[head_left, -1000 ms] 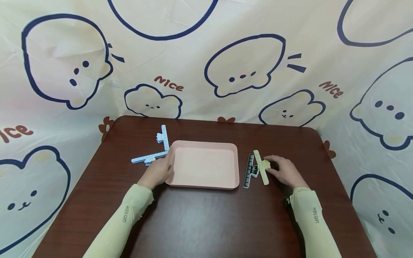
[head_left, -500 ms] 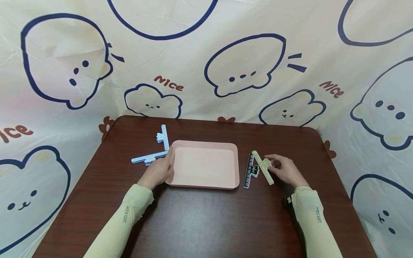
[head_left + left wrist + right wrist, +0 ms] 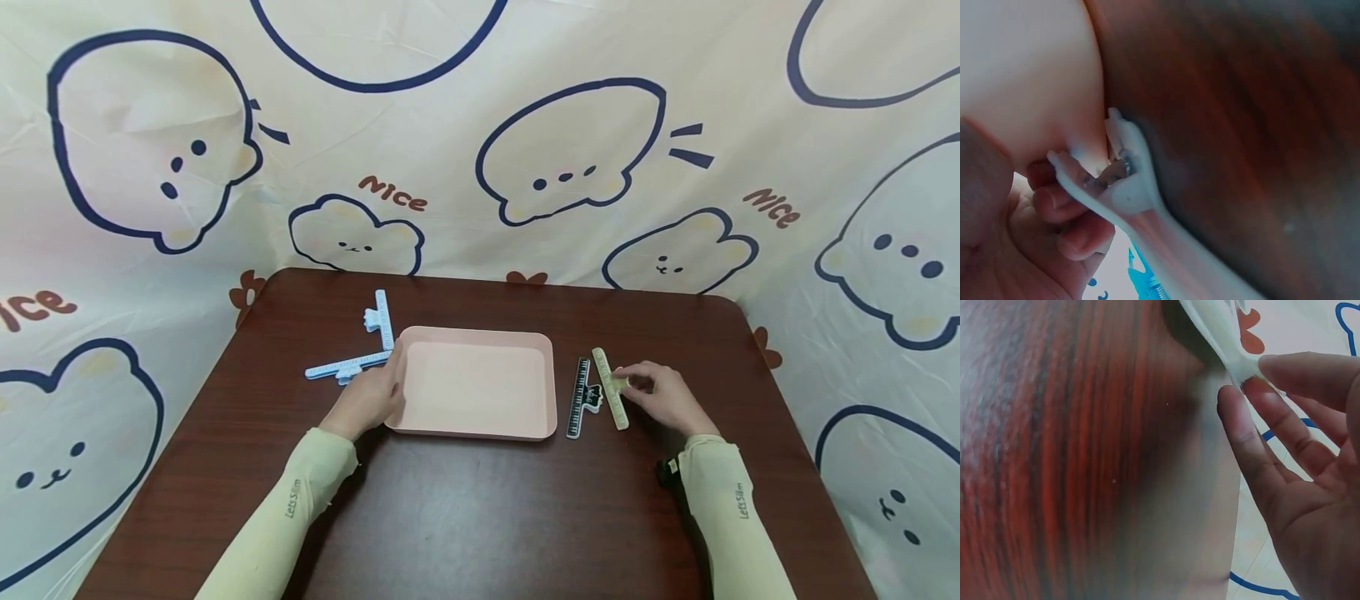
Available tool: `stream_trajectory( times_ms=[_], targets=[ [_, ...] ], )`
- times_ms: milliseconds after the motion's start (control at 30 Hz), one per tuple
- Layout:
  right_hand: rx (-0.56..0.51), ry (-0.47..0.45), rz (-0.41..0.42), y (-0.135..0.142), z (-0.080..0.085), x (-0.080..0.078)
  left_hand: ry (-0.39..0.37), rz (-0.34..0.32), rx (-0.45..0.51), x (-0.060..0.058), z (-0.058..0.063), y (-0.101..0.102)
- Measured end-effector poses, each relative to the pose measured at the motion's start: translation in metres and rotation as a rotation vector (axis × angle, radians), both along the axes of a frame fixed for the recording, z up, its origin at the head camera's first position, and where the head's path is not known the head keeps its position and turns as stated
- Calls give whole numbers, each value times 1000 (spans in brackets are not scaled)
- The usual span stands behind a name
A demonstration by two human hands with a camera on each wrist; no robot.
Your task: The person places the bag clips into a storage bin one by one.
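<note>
My left hand (image 3: pixel 367 396) grips the left edge of a pale pink tray (image 3: pixel 480 437). Its fingers (image 3: pixel 1054 197) show curled beside the tray wall (image 3: pixel 1022 69) in the left wrist view. A pale clip with a metal spring (image 3: pixel 1132 194) overlaps them there, near the camera. My right hand (image 3: pixel 663 396) pinches the grip of a pale yellow ruler clip (image 3: pixel 611 390) between thumb and fingertips, seen again at the clip's edge (image 3: pixel 1216 331) in the right wrist view. A black ruler clip (image 3: pixel 579 398) lies on the table just left of it.
Two light blue ruler clips lie left of the tray: an upright one (image 3: pixel 383 319) behind and a slanted one (image 3: pixel 333 368) partly behind my left hand. The dark wood table (image 3: pixel 480 517) meets a patterned curtain (image 3: pixel 450 142) at its back.
The yellow clip first swung aslant, its lower end going right, away from the black clip; then it turned back steeper and onto its edge in my right fingers. Left hand and tray stay put.
</note>
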State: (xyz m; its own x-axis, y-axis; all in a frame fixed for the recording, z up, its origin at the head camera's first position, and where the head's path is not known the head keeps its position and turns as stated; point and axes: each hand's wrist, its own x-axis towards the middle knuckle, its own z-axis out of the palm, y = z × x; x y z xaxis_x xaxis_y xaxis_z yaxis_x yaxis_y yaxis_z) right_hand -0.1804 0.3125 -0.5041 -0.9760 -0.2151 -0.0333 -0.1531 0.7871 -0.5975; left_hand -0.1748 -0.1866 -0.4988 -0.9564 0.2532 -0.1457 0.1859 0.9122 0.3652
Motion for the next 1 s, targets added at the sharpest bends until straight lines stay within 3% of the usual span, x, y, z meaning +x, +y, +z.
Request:
stream_trajectory(
  times_ms=[267,667,1000],
  targets=[
    [-46,33,-52,1,2,1,-20,-4,-12,-1,2,1],
    [-202,78,-85,-6,13,1,-44,-14,-23,-3,2,2],
    [-310,42,-108,-18,28,3,-58,-7,-15,-3,5,3]
  ],
)
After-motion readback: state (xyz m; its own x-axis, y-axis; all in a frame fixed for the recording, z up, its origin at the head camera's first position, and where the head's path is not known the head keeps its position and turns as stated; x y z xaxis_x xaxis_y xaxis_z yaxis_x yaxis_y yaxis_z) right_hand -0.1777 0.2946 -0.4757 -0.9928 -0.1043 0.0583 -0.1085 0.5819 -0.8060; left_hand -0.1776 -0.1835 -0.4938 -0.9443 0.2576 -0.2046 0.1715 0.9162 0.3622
